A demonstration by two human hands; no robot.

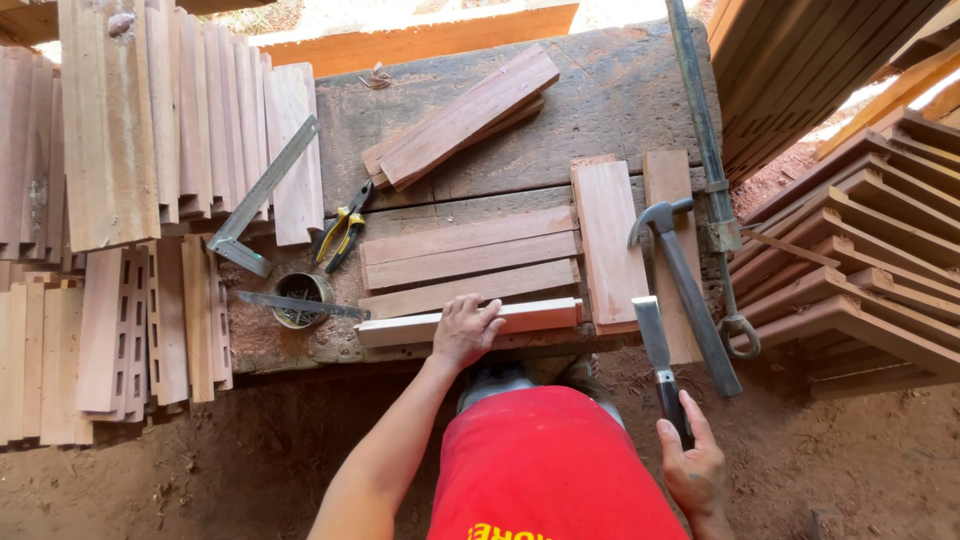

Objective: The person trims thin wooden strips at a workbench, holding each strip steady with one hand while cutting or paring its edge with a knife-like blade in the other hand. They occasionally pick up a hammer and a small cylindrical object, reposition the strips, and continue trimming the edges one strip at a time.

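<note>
My left hand rests palm down on a pale wooden strip lying along the near edge of a worn workbench. Behind the strip lie three reddish boards side by side. My right hand grips the dark handle of a wide flat chisel, its blade pointing away from me over the bench's near right corner. A claw hammer lies just right of the chisel on an upright board.
Yellow-handled pliers, a metal square, a tin of nails and a steel ruler sit at the bench's left. Stacked boards lie at the back. Slatted wood piles and frames flank the bench. A long clamp bar runs along the right.
</note>
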